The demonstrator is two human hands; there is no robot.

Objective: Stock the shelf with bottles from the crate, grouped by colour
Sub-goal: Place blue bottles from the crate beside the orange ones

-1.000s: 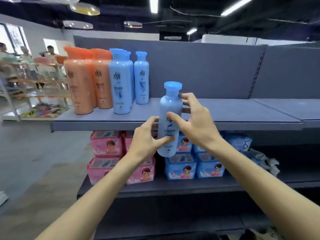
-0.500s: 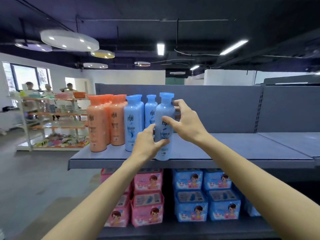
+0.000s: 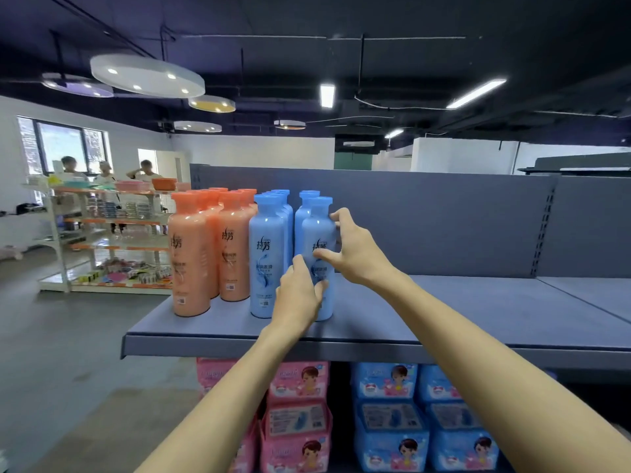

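Observation:
A light blue bottle (image 3: 319, 230) stands upright on the grey shelf (image 3: 444, 312), at the front of the right blue row. My left hand (image 3: 300, 291) grips its lower part and my right hand (image 3: 351, 247) holds its upper right side with thumb and fingers. To its left stands another row of blue bottles (image 3: 266, 254), and further left several orange bottles (image 3: 189, 257) stand in rows. The crate is out of view.
The shelf to the right of the bottles is bare. Below it, pink packs (image 3: 297, 418) and blue packs (image 3: 423, 418) fill the lower shelf. A white rack (image 3: 102, 233) with goods stands far left, with people behind it.
The blue bottle rose from below shelf level and now stands on the shelf, at the front of the right blue row. Both hands stayed on it. My view tilted up.

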